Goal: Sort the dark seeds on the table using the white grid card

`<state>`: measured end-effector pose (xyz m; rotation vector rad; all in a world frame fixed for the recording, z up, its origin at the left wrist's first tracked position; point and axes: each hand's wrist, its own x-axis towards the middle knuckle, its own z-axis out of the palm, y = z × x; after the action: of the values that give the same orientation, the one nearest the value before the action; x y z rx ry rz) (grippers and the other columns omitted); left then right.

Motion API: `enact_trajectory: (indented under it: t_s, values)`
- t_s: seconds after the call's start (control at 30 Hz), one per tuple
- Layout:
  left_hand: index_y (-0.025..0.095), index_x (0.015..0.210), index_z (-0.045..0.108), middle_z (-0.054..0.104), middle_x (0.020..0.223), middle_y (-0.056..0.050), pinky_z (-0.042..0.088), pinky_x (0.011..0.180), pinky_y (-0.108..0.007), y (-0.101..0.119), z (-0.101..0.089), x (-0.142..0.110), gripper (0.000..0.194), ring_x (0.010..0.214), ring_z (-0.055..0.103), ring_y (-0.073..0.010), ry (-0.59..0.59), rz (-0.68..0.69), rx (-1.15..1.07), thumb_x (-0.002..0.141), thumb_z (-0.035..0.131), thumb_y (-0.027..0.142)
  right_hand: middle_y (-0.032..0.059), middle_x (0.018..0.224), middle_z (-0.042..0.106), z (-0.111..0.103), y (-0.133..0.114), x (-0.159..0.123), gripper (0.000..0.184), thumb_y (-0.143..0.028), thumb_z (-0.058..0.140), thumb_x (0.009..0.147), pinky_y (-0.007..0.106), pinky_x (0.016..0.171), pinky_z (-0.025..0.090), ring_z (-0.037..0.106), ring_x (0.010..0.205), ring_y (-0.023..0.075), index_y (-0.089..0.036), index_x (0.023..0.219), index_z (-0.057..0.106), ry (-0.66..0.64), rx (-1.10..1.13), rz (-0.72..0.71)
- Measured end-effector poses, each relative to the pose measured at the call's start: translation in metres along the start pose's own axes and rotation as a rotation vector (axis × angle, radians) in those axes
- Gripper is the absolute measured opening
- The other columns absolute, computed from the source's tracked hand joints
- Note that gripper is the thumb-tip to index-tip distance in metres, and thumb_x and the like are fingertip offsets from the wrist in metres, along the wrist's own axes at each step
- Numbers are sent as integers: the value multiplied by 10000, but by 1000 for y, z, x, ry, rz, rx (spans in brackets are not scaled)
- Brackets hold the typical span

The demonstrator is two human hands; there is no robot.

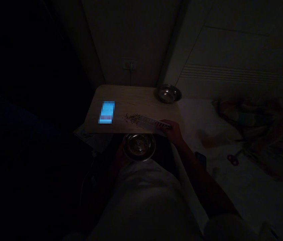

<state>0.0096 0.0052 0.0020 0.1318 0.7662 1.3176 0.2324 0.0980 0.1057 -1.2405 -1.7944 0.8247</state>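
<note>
My right grip (pixel 173 131) clasps one flat tool (pixel 154 122), its end at one scatter of dark bits (pixel 132 117) on the bench (pixel 121 95). My left grip (pixel 121 154) holds one metal bowl (pixel 150 151) just off the near edge; a second bowl (pixel 169 94) and one lit screen (pixel 106 112) sit farther back.

Home, by its furnishings; dimly lit. Wooden tabletop (pixel 121 94): is reaching leftward from the grip of the right hand (pixel 173 131). Wall socket (pixel 129 64): is sitting beyond the grip, leftward; a cord (pixel 131 79) is hanging below. Grooved panel (pixel 231 71): is rising beyond, rightward. Rumpled patterned cloth (pixel 253 117) and red-handled scissors (pixel 232 160): are lying right of the grip on a pale surface (pixel 242 197).
</note>
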Motion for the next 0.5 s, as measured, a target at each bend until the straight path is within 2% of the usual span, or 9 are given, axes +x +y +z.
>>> enact_trajectory:
  t_s: [0.17,0.4,0.5]
  values:
    - [236,1146,594,660,1112,-53,312,1044,-454,-1,-2,0,403,1227,457,-270,22,-10,18,771,582,384,12,744,673,2,-1,-4,213,-314,632,696,239,570,423,573,629,138,-170,840,695,-5,5,21]
    - [278,1168,576,627,1183,-10,305,1057,-413,2,5,-8,410,1256,427,-239,52,102,53,760,610,295,18,751,678,2,0,-11,234,-338,646,691,249,588,434,583,641,146,-167,843,692,-9,52,45]
    - [253,1112,614,640,1160,-24,295,1066,-404,0,6,-9,370,1269,408,-249,59,122,75,745,629,293,23,758,681,2,-1,-13,241,-342,649,691,253,587,434,590,651,153,-168,851,696,-47,62,49]
